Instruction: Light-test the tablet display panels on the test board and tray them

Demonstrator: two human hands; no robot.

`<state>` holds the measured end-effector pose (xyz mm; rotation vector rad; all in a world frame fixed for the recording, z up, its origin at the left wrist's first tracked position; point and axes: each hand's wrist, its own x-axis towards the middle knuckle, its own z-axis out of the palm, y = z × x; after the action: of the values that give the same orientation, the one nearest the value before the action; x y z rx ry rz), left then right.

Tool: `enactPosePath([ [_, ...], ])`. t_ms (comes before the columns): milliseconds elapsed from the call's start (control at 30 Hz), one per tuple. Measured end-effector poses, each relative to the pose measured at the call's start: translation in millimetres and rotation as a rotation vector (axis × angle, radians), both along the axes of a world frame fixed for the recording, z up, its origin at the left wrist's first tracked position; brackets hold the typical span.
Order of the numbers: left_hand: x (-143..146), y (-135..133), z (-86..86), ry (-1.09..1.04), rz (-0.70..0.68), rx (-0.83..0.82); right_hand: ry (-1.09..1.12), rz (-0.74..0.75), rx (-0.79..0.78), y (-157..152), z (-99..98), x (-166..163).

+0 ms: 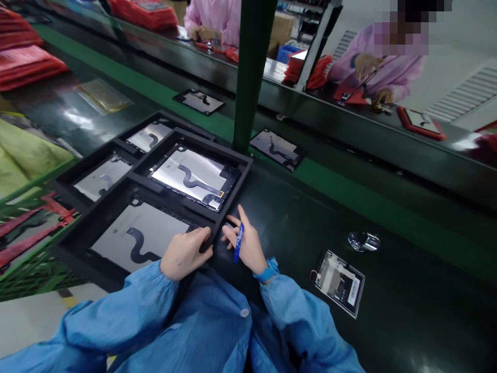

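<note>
Dark green desk [291,207]: upper black tray [163,192] full, display panels [186,173] in both compartments; two loose panels [272,142] lie beyond. Left hand [188,254]: grip curled on tray edge. Right hand [246,243]: grip holding blue pen [238,243]

Dk bench [407,321] w/ blk trays [243,173], sml panel [339,282], shiny obj [364,241]

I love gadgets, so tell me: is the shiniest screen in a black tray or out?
In. The screen lies inside the tray, with dark walls around it.
</note>
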<state>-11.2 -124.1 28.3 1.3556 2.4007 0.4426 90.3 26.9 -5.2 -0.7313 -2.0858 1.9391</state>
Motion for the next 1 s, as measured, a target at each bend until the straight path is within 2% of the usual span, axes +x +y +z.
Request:
enactPosePath([
  [133, 1, -2, -1.6, 0.056, 0.003, -0.012, -0.106, -0.163, 0.174, 8, -8.8, -36],
  [300, 11, -1, 2.5, 0.119, 0.019, 0.012, -0.088, -0.193, 0.302, 12, -3.9, -63],
  [400, 13, -7, 11.3, 0.074, 0.001, 0.066, -0.049, -0.235, 0.310, 15, 5.2, -51],
  [467, 3, -20, 20.0, 0.017, 0.028, 0.128, -0.042, -0.283, 0.311, 20, 8.2, -36],
  [500, -7, -30, 23.8, 0.021, 0.073, 0.156, -0.041, -0.302, 0.310, 23, 8.5, -27],
  [567, -32, -52, 26.0, 0.159, 0.233, 0.188, -0.042, -0.348, 0.307, 33, 6.9, -8],
  [633, -56, -69, 18.2, 0.327, 0.300, 0.156, -0.030, -0.398, 0.303, 45, 3.2, 10],
  [700, -69, -75, 1.3, 0.345, 0.303, 0.134, -0.025, -0.450, 0.324, 58, -1.6, 27],
  [800, -66, -63, -28.3, 0.246, 0.269, 0.115, -0.105, -0.467, 0.429, 70, -8.6, 47],
  [867, -58, -51, -41.6, 0.254, 0.286, 0.105, -0.198, -0.437, 0.550, 74, -10.9, 57],
  [933, -55, -41, -46.9, 0.293, 0.321, 0.103, -0.244, -0.398, 0.664, 75, -9.7, 65],
  [1000, -59, -38, -46.0, 0.304, 0.332, 0.104, -0.243, -0.377, 0.694, 75, -5.8, 70],
])
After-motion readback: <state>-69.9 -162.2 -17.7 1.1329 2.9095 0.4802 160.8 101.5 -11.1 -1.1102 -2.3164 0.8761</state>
